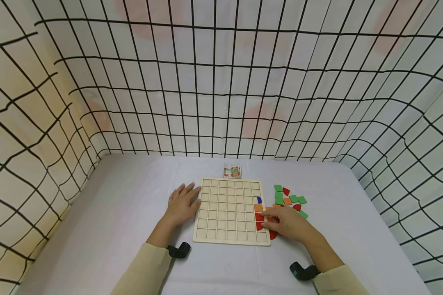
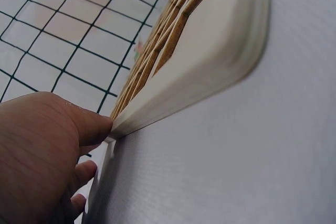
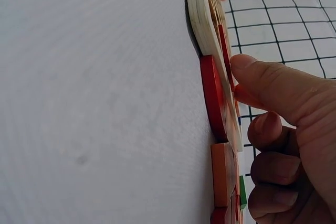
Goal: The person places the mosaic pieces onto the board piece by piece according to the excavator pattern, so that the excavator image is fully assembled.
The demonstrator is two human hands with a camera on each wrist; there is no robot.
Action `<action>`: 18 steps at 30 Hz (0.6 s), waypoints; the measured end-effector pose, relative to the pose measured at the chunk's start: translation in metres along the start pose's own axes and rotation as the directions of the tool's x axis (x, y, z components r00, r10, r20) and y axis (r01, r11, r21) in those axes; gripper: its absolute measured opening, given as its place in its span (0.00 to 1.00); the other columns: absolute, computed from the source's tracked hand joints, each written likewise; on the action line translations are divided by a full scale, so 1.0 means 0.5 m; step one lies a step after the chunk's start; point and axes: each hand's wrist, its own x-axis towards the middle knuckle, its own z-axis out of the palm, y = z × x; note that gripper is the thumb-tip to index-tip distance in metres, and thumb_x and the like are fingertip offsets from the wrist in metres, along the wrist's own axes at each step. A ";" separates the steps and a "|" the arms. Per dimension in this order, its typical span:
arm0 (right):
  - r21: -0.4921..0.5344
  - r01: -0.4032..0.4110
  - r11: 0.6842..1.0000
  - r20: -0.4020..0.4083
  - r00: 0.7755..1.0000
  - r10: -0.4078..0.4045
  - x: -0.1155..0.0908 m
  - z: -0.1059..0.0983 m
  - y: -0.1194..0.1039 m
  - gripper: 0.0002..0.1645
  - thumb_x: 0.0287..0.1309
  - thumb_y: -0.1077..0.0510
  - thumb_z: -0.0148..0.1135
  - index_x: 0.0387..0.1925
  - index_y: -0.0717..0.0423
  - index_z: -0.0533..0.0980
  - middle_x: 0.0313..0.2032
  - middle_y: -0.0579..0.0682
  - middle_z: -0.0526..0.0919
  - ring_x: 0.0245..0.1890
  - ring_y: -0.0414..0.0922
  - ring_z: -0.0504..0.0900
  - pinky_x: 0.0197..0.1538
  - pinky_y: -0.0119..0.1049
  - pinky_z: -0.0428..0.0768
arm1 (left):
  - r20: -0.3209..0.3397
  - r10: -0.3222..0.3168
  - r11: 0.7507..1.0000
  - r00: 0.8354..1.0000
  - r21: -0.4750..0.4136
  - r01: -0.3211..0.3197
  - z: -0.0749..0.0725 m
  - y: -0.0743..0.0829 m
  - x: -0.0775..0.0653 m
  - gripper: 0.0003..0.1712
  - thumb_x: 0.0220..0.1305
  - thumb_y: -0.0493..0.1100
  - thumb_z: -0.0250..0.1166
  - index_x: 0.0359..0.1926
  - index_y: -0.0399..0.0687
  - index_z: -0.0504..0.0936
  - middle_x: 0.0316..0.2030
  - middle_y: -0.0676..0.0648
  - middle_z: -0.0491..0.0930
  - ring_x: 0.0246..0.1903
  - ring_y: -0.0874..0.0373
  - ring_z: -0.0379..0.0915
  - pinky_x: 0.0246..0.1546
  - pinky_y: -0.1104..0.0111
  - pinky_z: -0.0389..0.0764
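A pale wooden grid board (image 1: 227, 213) lies on the white tabletop. My left hand (image 1: 182, 207) rests against its left edge, fingers spread and fairly straight; the left wrist view has the thumb on the rim. At the right edge, my right hand (image 1: 289, 223) touches red pieces with thumb and index finger. These are a red square (image 1: 259, 217) and, just below, a red rounded piece (image 1: 259, 226), both in the right column. An orange square (image 1: 258, 207) and a small blue piece (image 1: 259, 200) sit above them. The right fingertips partly cover the red pieces.
Several green pieces (image 1: 278, 196), orange ones and red ones lie loose to the right of the board, partly under the right hand. A small patterned card (image 1: 231, 171) stands behind the board. Black wire mesh (image 1: 214, 94) encloses the back and sides.
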 end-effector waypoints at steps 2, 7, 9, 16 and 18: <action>0.001 -0.011 1.000 0.000 1.000 0.011 0.000 0.000 -0.001 0.23 0.60 0.43 0.72 0.54 0.44 0.85 0.21 0.39 0.72 0.25 0.36 0.70 0.26 0.27 0.66 | -0.001 0.002 1.000 1.000 0.002 -0.002 0.000 0.000 0.000 0.29 0.73 0.49 0.57 0.72 0.49 0.72 0.77 0.40 0.62 0.79 0.34 0.46 0.75 0.34 0.45; 0.005 -0.022 1.000 0.001 1.000 0.022 -0.002 -0.002 0.000 0.21 0.60 0.43 0.72 0.54 0.42 0.85 0.23 0.40 0.72 0.27 0.37 0.70 0.27 0.28 0.66 | -0.004 0.002 1.000 1.000 0.006 -0.002 0.000 -0.001 0.000 0.29 0.73 0.49 0.57 0.72 0.50 0.73 0.77 0.40 0.63 0.79 0.34 0.47 0.75 0.33 0.46; 0.017 -0.034 0.999 0.000 0.999 0.034 -0.005 -0.005 0.003 0.21 0.60 0.42 0.71 0.54 0.41 0.85 0.23 0.40 0.72 0.26 0.37 0.70 0.26 0.28 0.66 | -0.003 0.001 1.000 1.000 0.003 -0.001 0.000 -0.001 0.000 0.29 0.73 0.49 0.57 0.72 0.50 0.73 0.77 0.40 0.63 0.79 0.34 0.47 0.75 0.34 0.46; 0.020 -0.099 0.995 -0.029 0.995 0.099 -0.013 -0.022 0.020 0.25 0.62 0.43 0.70 0.60 0.41 0.83 0.23 0.43 0.72 0.23 0.39 0.70 0.24 0.29 0.66 | 0.003 0.003 1.000 1.000 0.001 -0.003 0.000 0.000 -0.001 0.29 0.73 0.49 0.57 0.72 0.50 0.72 0.77 0.40 0.62 0.79 0.35 0.46 0.76 0.34 0.45; -0.011 -0.122 0.992 -0.042 0.992 0.122 -0.014 -0.025 0.026 0.25 0.62 0.43 0.70 0.60 0.42 0.83 0.24 0.44 0.72 0.28 0.40 0.70 0.28 0.31 0.66 | 0.003 0.004 1.000 1.000 0.001 -0.004 0.000 0.000 0.000 0.29 0.73 0.48 0.57 0.72 0.49 0.72 0.77 0.40 0.62 0.79 0.34 0.46 0.76 0.34 0.45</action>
